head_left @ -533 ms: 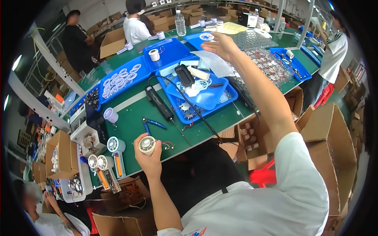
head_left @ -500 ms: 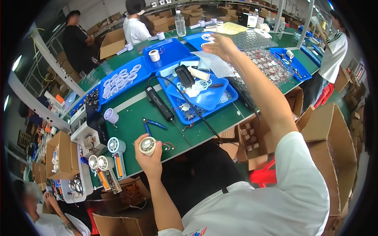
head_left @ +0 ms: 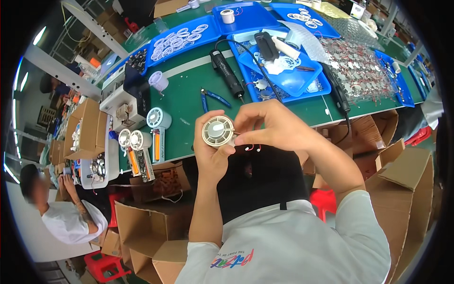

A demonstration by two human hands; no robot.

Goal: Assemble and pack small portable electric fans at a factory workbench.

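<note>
A round cream-white plastic fan head (head_left: 218, 131) between both hands, seen against the near edge of a green counter (head_left: 187, 92).
The left hand (head_left: 212, 163) is wrapped around the fan head's side, thumb at the lower rim, its slotted face turned up; the right hand (head_left: 269, 127) is half closed with bent fingers beside the rim, and whether it pinches anything cannot be told. Thin red wires with white end connectors (head_left: 258, 149) hang just below the right hand. Beyond lie blue-handled pliers (head_left: 218, 98), a black cylindrical power screwdriver (head_left: 227, 73) and, farther right, a blue plastic tray (head_left: 325, 88) of parts.
</note>
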